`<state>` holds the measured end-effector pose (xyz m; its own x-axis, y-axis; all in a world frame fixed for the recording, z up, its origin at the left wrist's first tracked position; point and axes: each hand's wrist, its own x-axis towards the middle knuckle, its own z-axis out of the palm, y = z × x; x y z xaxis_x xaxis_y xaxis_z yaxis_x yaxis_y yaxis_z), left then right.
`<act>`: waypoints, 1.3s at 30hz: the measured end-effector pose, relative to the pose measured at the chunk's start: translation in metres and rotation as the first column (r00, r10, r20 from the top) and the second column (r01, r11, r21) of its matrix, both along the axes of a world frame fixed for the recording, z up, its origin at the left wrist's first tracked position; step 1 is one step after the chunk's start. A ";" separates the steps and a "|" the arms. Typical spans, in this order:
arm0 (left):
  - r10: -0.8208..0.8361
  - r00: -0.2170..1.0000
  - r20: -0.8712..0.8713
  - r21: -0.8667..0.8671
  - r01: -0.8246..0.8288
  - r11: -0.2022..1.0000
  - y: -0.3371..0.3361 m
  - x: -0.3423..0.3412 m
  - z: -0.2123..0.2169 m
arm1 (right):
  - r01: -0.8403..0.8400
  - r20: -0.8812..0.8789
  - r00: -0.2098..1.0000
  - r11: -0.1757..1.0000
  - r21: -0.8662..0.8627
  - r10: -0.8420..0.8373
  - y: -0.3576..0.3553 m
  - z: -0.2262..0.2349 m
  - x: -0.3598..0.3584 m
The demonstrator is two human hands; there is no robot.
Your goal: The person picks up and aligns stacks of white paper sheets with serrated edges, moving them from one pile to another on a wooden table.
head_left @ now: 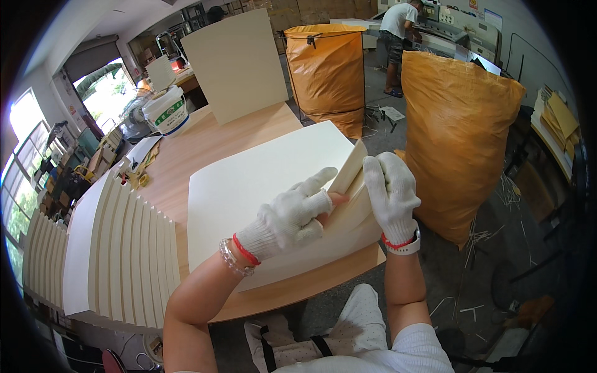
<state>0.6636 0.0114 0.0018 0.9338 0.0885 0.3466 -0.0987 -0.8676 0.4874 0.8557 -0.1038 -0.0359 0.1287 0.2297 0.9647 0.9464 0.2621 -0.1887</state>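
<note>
So the cream sheet [261,165] is on the table, right under and just ahead of the left hand [289,214], with a narrow flap [348,169] standing up between the two hands. I'd guess it's light and fairly stiff card: springy along the fold, easy to crease or dent if you squeeze one spot. Best hold is probably flat fingers along the flap, with the other palm steadying the broad face

Left hand is partly curled, bare fingertips against the flap; right hand [392,189] has its fingers bunched at the flap's outer side. Can't tell how hard either one is pinching, the fingers hide it

Both wear white ribbed knit gloves [273,233], so grip on smooth card should be okay. Left of the left hand there's a row of pale folded boards [134,248] with ridged edges. The table [171,158] is wood-grained and smooth, and past the right hand sits a crinkly orange sack [460,137], bulging and shiny like woven plastic
</note>
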 end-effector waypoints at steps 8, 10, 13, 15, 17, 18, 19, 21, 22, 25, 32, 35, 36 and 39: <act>0.096 0.990 0.107 -0.037 -0.092 0.995 -0.005 0.002 -0.008 | -0.024 -0.027 0.999 0.999 -0.029 0.023 -0.002 -0.002 0.002; 0.047 0.992 0.117 -0.023 -0.045 0.999 -0.004 0.003 -0.006 | -0.113 -0.166 0.981 0.992 -0.053 0.103 -0.003 -0.003 0.002; 0.029 0.999 0.043 0.071 -0.032 0.997 0.001 -0.003 -0.005 | -0.136 -0.240 0.965 0.982 -0.129 0.102 -0.002 0.000 -0.005; 0.024 1.000 0.015 0.026 -0.025 0.999 -0.002 0.000 -0.001 | -0.027 -0.040 0.999 0.998 -0.058 0.024 -0.003 -0.001 0.000; 0.042 0.998 0.051 -0.016 -0.041 0.999 -0.005 0.002 -0.002 | 0.033 0.071 0.997 0.999 -0.003 -0.033 -0.002 -0.002 0.002; 0.055 0.994 0.099 -0.013 -0.054 0.998 -0.005 0.002 -0.007 | 0.045 0.082 0.996 0.999 0.008 -0.045 -0.001 -0.003 0.002; 0.067 0.987 0.148 -0.011 -0.066 0.998 -0.004 0.002 -0.011 | 0.056 0.093 0.994 0.998 0.020 -0.058 0.000 -0.003 0.002; 0.066 0.987 0.144 0.037 -0.072 0.997 0.001 0.002 -0.015 | 0.045 0.064 0.997 0.999 -0.014 -0.044 0.000 -0.002 0.001; 0.066 0.988 0.142 0.061 -0.076 0.995 0.002 0.001 -0.015 | 0.038 0.050 0.998 0.999 -0.031 -0.037 -0.001 -0.002 0.000; 0.109 0.987 0.114 -0.064 -0.102 0.993 -0.007 0.000 -0.007 | 0.009 0.020 1.000 0.999 -0.051 -0.008 -0.002 -0.004 0.001; -0.019 1.000 -0.001 -0.010 0.019 1.000 0.003 -0.001 -0.003 | -0.078 -0.207 0.977 0.991 -0.109 0.054 -0.004 0.000 -0.005; 0.053 0.999 -0.004 -0.068 -0.053 0.996 -0.001 -0.001 -0.003 | 0.003 -0.084 0.996 0.998 -0.056 -0.008 -0.002 -0.001 -0.004; 0.089 0.995 0.044 -0.030 -0.088 0.996 -0.005 0.000 -0.005 | -0.009 -0.105 0.995 0.998 -0.064 0.002 -0.003 -0.002 -0.003; 0.133 0.983 0.130 -0.006 -0.133 0.991 -0.007 0.003 -0.008 | 0.012 -0.087 0.996 0.999 -0.050 -0.016 -0.003 0.000 -0.005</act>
